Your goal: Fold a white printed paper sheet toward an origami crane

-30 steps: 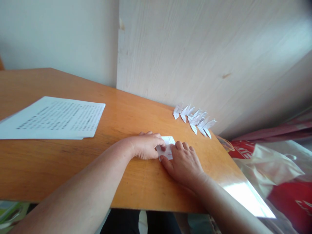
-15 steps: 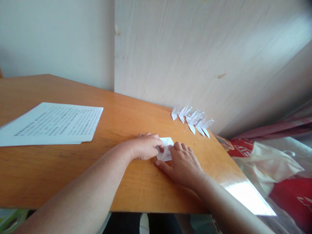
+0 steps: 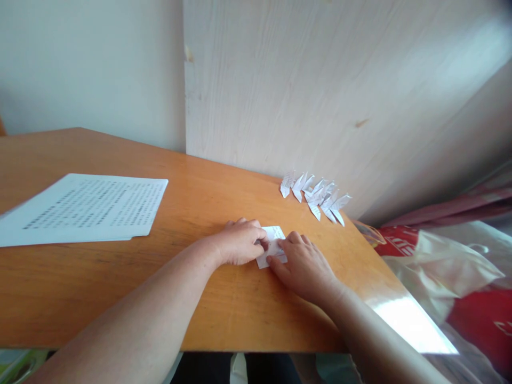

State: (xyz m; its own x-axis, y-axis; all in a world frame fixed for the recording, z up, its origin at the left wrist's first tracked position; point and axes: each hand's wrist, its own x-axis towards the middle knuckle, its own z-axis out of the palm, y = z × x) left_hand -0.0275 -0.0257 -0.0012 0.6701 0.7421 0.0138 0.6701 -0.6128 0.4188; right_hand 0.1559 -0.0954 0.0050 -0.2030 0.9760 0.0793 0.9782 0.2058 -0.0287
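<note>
"Where are your hands?"

"On the wooden table (image 3: 224,314), in front of me. My right hand (image 3: 308,266) rests thumb and forefinger on the right side of a small white paper (image 3: 274,233), which lies flat; my left hand (image 3: 242,242) curls over its left side. Whether either is pinching it, I can't tell."

"How does it handle?"

"Light and thin, I'd judge: quick to crease, easy to tear. Best held gently by opposite edges."

"And beyond?"

"Well off to my left, printed sheets (image 3: 96,205) lie stacked. Farther right, folded paper pieces (image 3: 318,193) form a row near a pale panel (image 3: 260,96)."
</note>
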